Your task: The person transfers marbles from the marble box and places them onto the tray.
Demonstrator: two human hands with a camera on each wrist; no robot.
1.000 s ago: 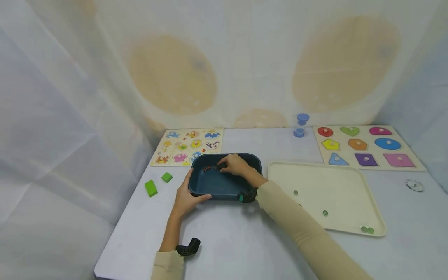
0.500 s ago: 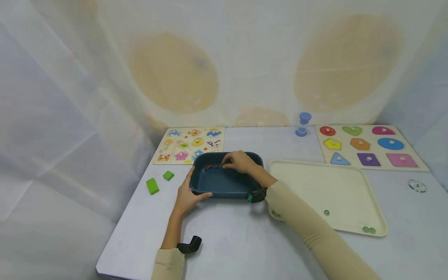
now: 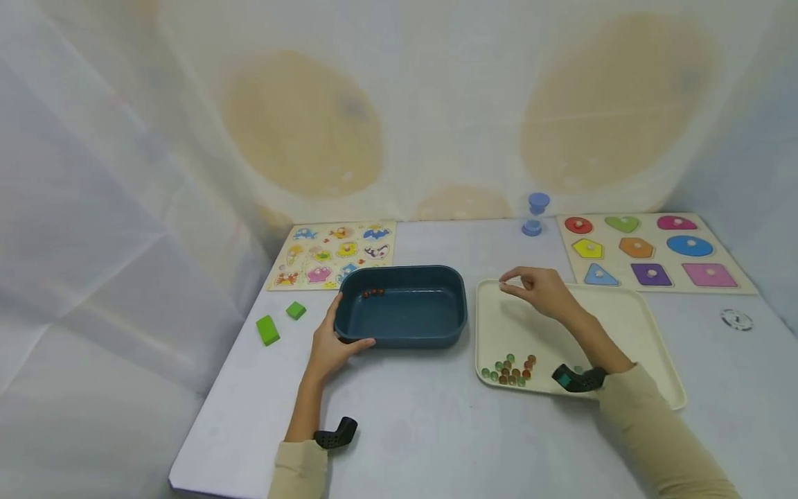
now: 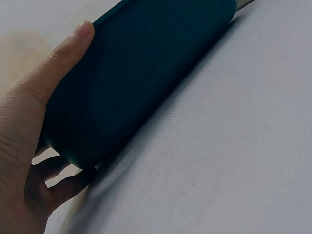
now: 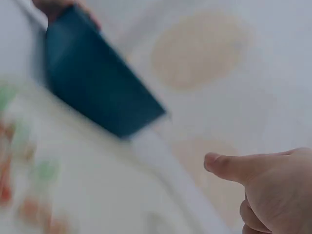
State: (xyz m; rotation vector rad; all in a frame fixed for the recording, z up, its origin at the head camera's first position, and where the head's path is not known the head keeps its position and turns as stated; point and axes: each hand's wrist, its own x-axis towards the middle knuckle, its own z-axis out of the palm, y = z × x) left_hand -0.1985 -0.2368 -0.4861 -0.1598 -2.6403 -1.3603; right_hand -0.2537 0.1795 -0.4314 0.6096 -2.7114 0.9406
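Note:
My left hand (image 3: 328, 344) grips the near left corner of a dark blue rectangular bin (image 3: 399, 342), thumb along the front rim and fingers around the side. In the left wrist view the thumb lies on the bin wall (image 4: 141, 63). Several reddish-brown marbles (image 3: 373, 292) lie at the bin's far left. Over the cream tray (image 3: 598, 305), my right hand (image 3: 544, 292) has thumb and forefinger tips together, pinching what looks like a small pale marble (image 3: 502, 285). The right wrist view hides what is between the tips. Green and brown marbles (image 3: 511, 374) cluster at the tray's near left corner.
A sea-animal peg puzzle (image 3: 337, 253) lies behind the bin, and a shape peg puzzle (image 3: 648, 253) behind the tray. Also on the table are two green blocks (image 3: 268, 330), a blue hourglass-like object (image 3: 533, 215) and a round patterned chip (image 3: 737, 319).
My right hand has left the bin and moved right over the tray. The marble cluster on the tray is uncovered. My left hand keeps its hold on the bin.

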